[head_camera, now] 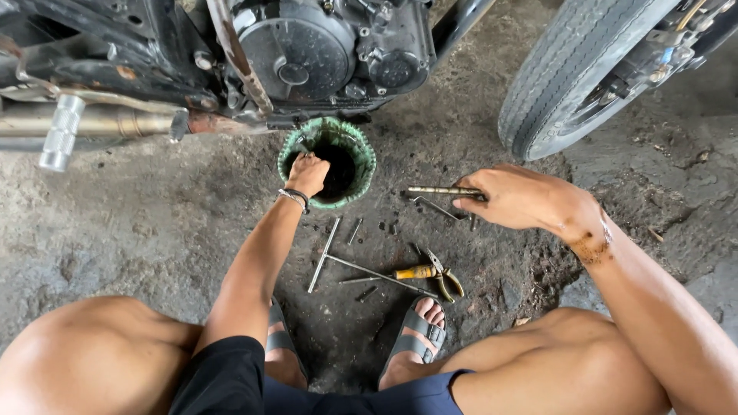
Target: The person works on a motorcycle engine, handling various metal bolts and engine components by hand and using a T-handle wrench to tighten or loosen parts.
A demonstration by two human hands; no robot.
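**Hands split between drain pot and tool**

While the person squats before the motorcycle engine (323, 54), the left hand (307, 174) grips the near rim of the green pot (363, 165), which sits under the engine where dark oil collects. The right hand (516, 198) is closed around a metal rod (440, 190) on the concrete floor (154, 223). A T-wrench (332, 257) and yellow-handled pliers (430, 273) lie near the feet, within reach.

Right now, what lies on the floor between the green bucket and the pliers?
In the head view, between the bucket and the pliers lie a T-handle wrench and a few loose bolts on the oily concrete.
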